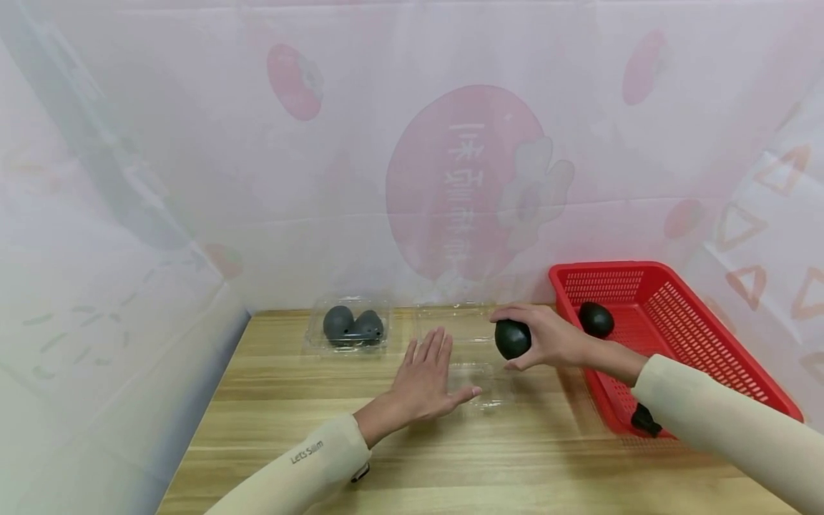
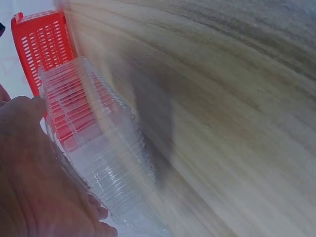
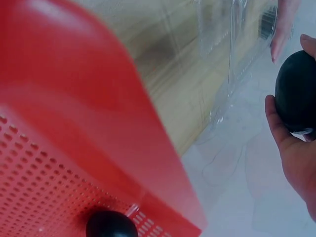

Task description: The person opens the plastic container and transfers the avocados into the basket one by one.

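My right hand (image 1: 543, 336) grips a dark green, egg-shaped avocado (image 1: 513, 339) between thumb and fingers, just left of the red basket. In the right wrist view the same avocado (image 3: 296, 94) sits against the fingers and palm. An opened clear plastic clamshell box (image 1: 473, 386) lies in the middle of the table, its lid folded back toward the wall. Over the box's left side is my left hand (image 1: 425, 383), fingers straight and thumb spread. The left wrist view has the clear box (image 2: 106, 143) right beside this hand, which holds nothing.
Two dark avocados (image 1: 352, 327) lie in a closed clear box (image 1: 312, 337) at the back left. The red perforated basket (image 1: 644, 268) on the right holds another avocado (image 1: 596, 319) and a small black object (image 1: 646, 420). A printed cloth wall (image 1: 322, 214) borders the wooden table (image 1: 270, 400).
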The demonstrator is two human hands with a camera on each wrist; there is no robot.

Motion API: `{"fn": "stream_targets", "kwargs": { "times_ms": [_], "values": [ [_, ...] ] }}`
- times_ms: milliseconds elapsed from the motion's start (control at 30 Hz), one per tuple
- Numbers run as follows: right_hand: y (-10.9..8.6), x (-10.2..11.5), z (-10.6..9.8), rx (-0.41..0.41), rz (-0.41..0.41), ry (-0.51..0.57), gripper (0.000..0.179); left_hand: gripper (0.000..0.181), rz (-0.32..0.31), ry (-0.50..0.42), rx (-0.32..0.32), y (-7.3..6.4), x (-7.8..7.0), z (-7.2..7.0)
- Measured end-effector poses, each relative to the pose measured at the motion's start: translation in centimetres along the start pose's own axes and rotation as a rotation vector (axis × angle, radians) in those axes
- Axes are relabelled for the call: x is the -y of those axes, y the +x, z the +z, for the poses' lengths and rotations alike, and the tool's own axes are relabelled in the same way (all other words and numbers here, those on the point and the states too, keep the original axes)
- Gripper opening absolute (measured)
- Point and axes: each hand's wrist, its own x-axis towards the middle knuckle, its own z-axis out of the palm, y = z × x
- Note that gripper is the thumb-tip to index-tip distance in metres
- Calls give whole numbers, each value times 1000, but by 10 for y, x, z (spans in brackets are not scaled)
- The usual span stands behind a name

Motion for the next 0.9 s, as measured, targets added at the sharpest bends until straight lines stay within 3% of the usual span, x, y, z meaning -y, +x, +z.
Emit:
{"fn": "stream_targets", "kwargs": {
  "times_ms": [367,600,900],
  "values": [
    [-9,-8,-15,-56,38,8,69,113,15,8,-38,3,6,22],
    [-12,-12,-26,-69,36,20,70,113,22,46,-38,-1,7,22],
    [-16,-24,-40,-60,131,64,70,112,36,76,-69,-9,14,27]
  ]
}}
